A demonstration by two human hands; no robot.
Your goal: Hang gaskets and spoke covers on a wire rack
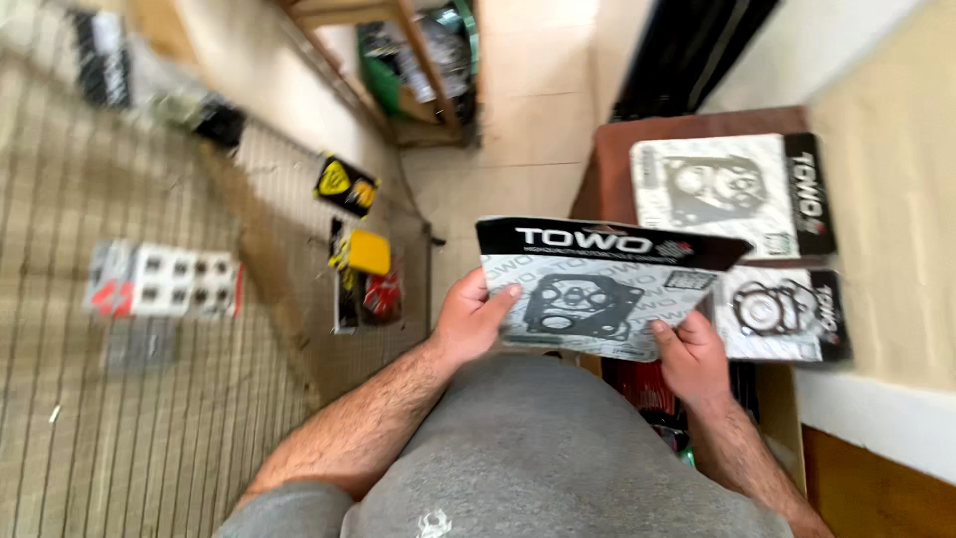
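While both hands grip its edges, gasket packet (597, 299), tiled floor beyond

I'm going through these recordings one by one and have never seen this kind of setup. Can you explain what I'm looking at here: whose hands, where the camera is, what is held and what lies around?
There is no machine here. A person wears one camera on the head, so the single picture looks down over their grey shirt at their own two bare hands. The left hand and the right hand each grip a lower corner of a flat gasket packet, a card with a black top strip and dark gasket shapes behind clear film. To the right, two similar packets lie on a brown surface. To the left, a wire mesh rack carries other small packaged parts, including a yellow one. The picture is somewhat blurred, so finer details cannot be told.
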